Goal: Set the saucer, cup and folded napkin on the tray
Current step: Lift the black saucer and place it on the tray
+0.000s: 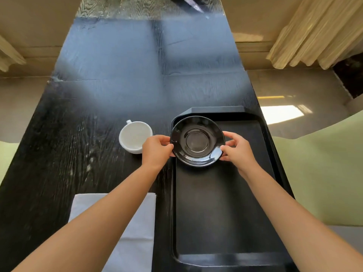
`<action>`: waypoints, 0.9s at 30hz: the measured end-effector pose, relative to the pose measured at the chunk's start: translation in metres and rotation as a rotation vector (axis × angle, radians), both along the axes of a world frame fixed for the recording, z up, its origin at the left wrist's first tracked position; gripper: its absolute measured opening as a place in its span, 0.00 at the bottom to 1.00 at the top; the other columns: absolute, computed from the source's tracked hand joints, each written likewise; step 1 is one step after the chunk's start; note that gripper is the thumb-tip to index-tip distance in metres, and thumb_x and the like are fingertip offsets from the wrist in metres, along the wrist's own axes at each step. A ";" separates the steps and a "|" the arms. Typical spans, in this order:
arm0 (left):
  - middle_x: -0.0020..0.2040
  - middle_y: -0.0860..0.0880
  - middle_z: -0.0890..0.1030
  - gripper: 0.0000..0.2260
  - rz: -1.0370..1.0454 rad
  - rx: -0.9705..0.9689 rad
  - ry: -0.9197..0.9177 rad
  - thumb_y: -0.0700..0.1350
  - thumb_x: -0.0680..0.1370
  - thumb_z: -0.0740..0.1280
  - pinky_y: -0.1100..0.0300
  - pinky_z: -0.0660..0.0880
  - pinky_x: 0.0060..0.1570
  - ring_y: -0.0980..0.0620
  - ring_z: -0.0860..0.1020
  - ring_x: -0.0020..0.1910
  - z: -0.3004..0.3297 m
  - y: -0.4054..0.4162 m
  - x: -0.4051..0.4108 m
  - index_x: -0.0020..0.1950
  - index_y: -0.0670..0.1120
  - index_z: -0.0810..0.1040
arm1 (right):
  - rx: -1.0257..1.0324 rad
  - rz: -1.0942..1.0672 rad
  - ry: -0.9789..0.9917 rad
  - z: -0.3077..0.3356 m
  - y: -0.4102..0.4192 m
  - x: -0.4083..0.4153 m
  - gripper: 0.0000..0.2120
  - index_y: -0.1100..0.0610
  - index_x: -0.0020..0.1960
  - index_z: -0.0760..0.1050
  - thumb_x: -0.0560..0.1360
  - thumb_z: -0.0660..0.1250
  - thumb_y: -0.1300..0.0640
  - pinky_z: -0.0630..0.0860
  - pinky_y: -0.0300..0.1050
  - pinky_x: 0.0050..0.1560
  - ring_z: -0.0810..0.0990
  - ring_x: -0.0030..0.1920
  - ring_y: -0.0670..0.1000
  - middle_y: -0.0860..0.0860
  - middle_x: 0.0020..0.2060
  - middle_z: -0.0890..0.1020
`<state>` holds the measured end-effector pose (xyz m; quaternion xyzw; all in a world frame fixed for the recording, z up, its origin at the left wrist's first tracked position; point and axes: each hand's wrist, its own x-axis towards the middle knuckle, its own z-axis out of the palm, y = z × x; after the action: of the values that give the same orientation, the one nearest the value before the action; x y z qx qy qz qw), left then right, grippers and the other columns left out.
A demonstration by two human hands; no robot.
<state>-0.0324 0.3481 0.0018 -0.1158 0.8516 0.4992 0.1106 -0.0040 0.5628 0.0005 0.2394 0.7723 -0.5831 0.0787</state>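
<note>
A glossy black saucer (197, 141) is over the far left corner of the black tray (222, 213). My left hand (156, 149) grips its left rim and my right hand (236, 148) grips its right rim. Whether the saucer rests on the tray or hovers just above it I cannot tell. A white cup (134, 136) stands upright on the dark table just left of the tray, its handle pointing away. A white folded napkin (135, 232) lies on the table near me, partly hidden under my left forearm.
The dark wooden table (78, 134) is long and narrow, with its right edge close beside the tray. Beige floor and cream curtains (314, 32) lie beyond the table on both sides. A pale green seat (324, 173) is at the right.
</note>
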 end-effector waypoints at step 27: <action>0.47 0.44 0.80 0.07 0.009 -0.190 0.087 0.40 0.75 0.68 0.59 0.71 0.46 0.50 0.76 0.44 -0.005 0.026 0.012 0.52 0.44 0.79 | 0.299 0.129 -0.130 -0.011 0.020 -0.026 0.21 0.55 0.67 0.68 0.75 0.66 0.61 0.77 0.47 0.50 0.79 0.49 0.54 0.55 0.48 0.79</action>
<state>-0.0206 0.3742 -0.0029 -0.1080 0.8985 0.4214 0.0599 -0.0300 0.5826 -0.0106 0.2355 0.8575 -0.4386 0.1295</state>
